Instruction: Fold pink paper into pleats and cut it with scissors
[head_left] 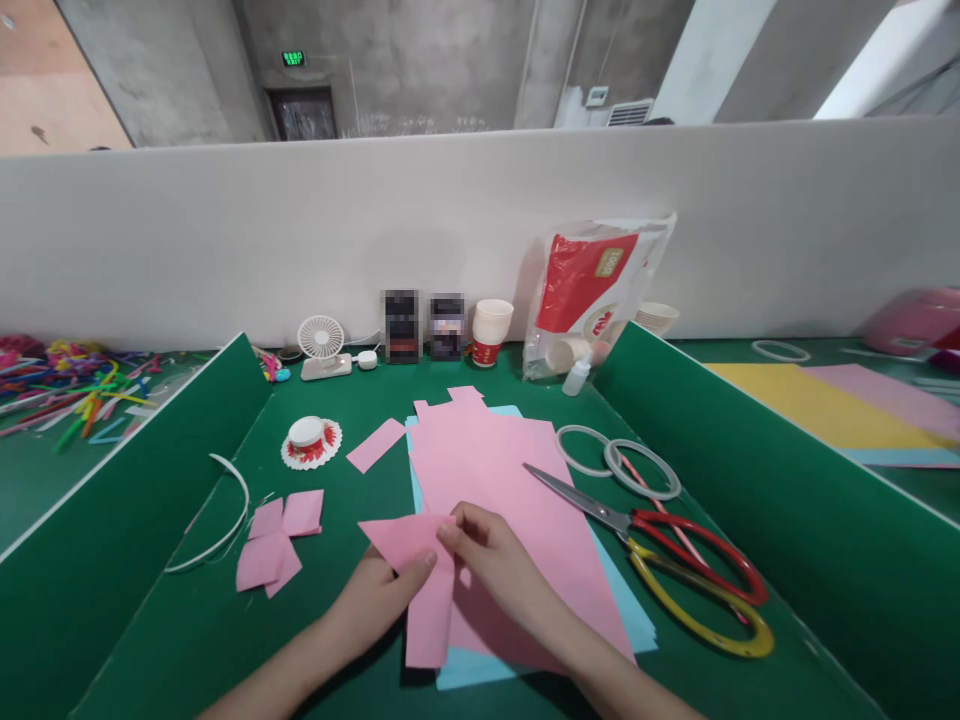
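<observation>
Both hands hold one folded strip of pink paper (430,620) above a stack of sheets. Its upper end is folded over into a pointed flap to the left. My left hand (394,583) grips the flap, thumb on top and fingers hidden beneath. My right hand (487,548) pinches the paper's top right corner between thumb and fingers. Beneath lie large pink sheets (517,470) on light blue sheets (626,600). Scissors (626,522) with one red and one yellow handle rest to the right, blades over the pink sheets. Small pink paper squares (274,540) lie at the left.
Green dividers (172,470) flank the workspace. Clear rings (641,470) lie by the scissors; a white curved strip (238,520) is at left. Farther back are a white round lid (306,432), small fan (322,340), paper cups (492,325), glue bottle (577,378) and plastic bag (589,290).
</observation>
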